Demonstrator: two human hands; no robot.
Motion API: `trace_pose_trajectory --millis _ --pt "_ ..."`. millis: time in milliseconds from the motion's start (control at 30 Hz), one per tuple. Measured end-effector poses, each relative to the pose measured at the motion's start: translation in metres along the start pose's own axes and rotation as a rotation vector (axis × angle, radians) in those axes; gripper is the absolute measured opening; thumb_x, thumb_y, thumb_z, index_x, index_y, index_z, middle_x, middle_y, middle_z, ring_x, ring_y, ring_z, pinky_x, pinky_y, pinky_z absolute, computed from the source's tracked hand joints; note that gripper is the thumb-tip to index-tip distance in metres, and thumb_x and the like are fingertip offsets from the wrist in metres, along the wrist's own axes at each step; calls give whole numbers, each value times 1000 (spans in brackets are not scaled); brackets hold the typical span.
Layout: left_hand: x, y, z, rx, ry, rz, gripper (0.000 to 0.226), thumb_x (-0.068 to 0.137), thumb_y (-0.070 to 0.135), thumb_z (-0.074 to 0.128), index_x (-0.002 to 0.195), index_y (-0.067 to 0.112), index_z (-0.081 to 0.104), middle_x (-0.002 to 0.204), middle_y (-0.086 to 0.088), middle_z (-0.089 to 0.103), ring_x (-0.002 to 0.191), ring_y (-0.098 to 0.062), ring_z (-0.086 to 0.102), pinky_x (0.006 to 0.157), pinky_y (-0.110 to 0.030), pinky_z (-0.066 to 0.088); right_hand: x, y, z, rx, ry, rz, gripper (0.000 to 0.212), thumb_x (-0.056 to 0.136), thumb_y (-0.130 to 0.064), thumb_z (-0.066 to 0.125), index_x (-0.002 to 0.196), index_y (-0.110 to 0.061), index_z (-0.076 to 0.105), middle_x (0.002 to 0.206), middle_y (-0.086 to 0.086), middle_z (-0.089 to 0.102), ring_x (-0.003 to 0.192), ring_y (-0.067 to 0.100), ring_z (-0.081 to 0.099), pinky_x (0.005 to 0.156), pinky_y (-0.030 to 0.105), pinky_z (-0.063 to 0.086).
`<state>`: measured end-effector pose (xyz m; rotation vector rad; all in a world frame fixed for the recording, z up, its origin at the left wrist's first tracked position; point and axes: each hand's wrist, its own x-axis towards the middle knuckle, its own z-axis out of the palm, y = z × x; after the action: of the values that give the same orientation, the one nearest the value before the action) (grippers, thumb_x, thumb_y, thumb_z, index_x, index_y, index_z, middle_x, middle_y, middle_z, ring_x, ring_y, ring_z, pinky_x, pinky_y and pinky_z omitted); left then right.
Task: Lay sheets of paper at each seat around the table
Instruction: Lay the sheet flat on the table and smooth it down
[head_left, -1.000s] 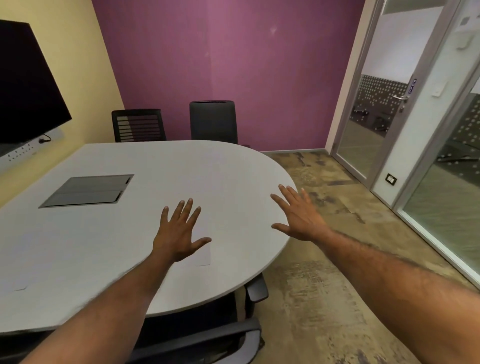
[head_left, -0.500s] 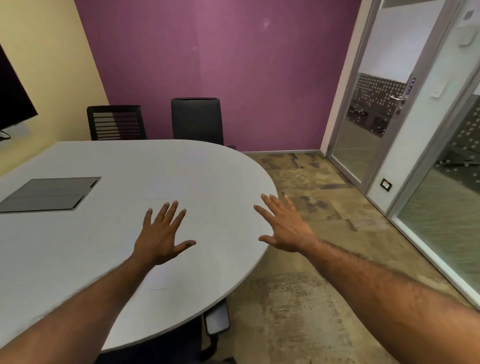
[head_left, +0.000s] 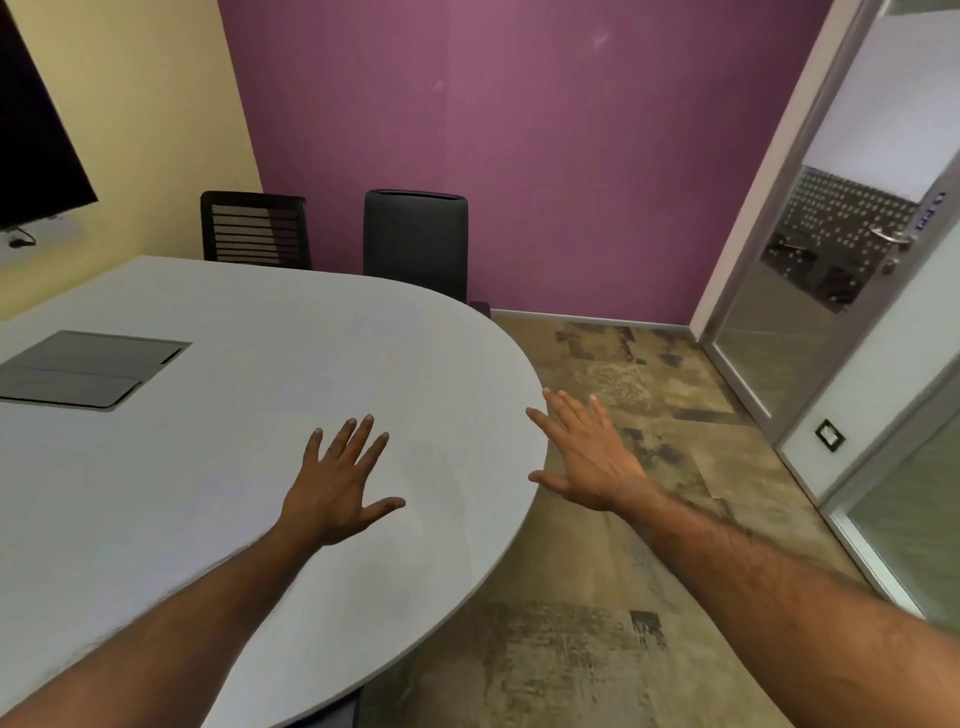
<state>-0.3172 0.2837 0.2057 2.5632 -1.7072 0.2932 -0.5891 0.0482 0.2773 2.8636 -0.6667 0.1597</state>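
A large white table with a rounded end fills the left half of the view. My left hand hovers flat above the table top near its rounded edge, fingers spread, holding nothing. My right hand is open too, fingers apart, held just past the table's rim over the floor. Two black chairs stand at the far side: a mesh-backed chair and a solid-backed chair. I make out no sheet of paper on the table or in either hand.
A grey cable hatch is set into the table at the left. A dark screen hangs on the yellow wall. A glass door with a handle stands at the right. Patterned carpet lies between table and door.
The view has shifted along the table's rounded end: the near chair and the faint sheet under my left hand have left the view. Both hands stay open and spread.
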Motion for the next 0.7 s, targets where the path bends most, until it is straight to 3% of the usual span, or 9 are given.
trace_pose_trajectory --millis 200,367,500,700 --pt "38 32 -7 30 45 -124 98 81 86 18 153 20 25 162 -6 11 150 -27 14 117 -60 11 42 60 29 25 -8 -119 86 89 -68 42 156 -29 5 165 6 -5 152 25 -3 116 48 -13" --pt "64 53 -13 78 35 -235 100 80 87 14 155 22 14 163 -4 0 151 -25 3 118 -56 2 85 96 37 28 29 -244 85 89 -68 42 155 -28 6 165 7 -4 152 25 -2 119 50 -8" --pt "75 69 -7 89 32 -302 99 80 87 15 155 22 17 163 -5 5 151 -26 6 119 -57 5 119 113 53 58 23 -337 85 89 -68 42 155 -28 7 165 7 -4 152 26 -2 121 52 -4" --pt "100 65 23 90 -28 -405 98 81 86 14 155 22 18 163 -5 5 151 -27 7 119 -58 7 183 121 92 89 23 -450 84 89 -69 41 156 -29 7 165 6 -5 152 26 -2 120 51 -9"
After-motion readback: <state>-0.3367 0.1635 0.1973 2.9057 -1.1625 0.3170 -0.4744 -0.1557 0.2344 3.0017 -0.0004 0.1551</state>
